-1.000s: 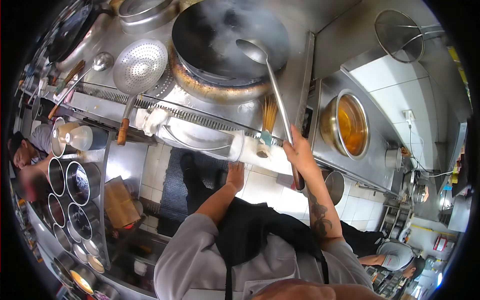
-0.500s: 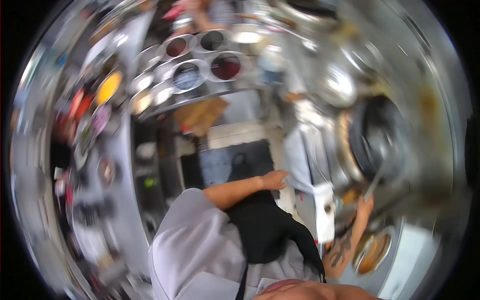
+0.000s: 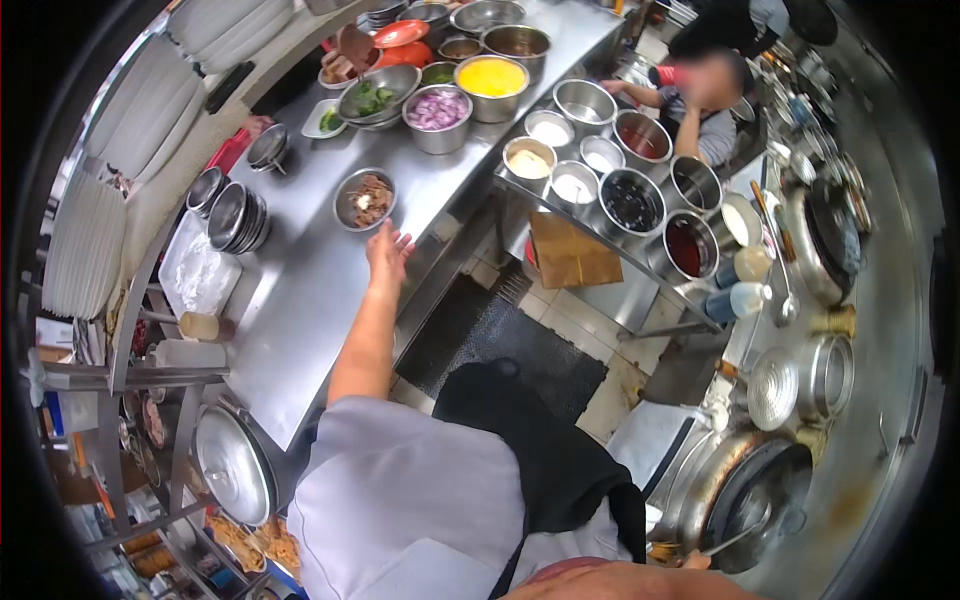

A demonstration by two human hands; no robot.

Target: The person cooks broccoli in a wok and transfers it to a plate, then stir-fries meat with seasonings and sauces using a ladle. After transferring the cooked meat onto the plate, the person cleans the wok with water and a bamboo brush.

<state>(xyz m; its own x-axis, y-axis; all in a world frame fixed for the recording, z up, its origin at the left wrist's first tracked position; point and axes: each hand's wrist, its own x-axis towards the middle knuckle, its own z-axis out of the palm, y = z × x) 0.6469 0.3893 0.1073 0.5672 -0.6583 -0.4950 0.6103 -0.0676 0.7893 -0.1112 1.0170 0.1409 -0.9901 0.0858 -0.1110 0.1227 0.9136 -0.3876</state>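
Observation:
My left hand reaches over the steel counter with its fingers spread. Its fingertips come close to the rim of a small metal bowl of sliced meat; whether they touch it I cannot tell. At the lower right, my right hand is closed around the handle of a long-handled ladle. The ladle's far end lies inside a dark wok on the stove. My own body hides most of my right arm.
Bowls of chopped red onion and yellow liquid stand farther up the counter. A stand holds several sauce pots. Stacked metal bowls and plates are at left. Another person is beyond the pots.
My view has swung left towards the counter and is sharper. My left hand has gone from beside my body to the bowl of meat. My right hand still holds the ladle.

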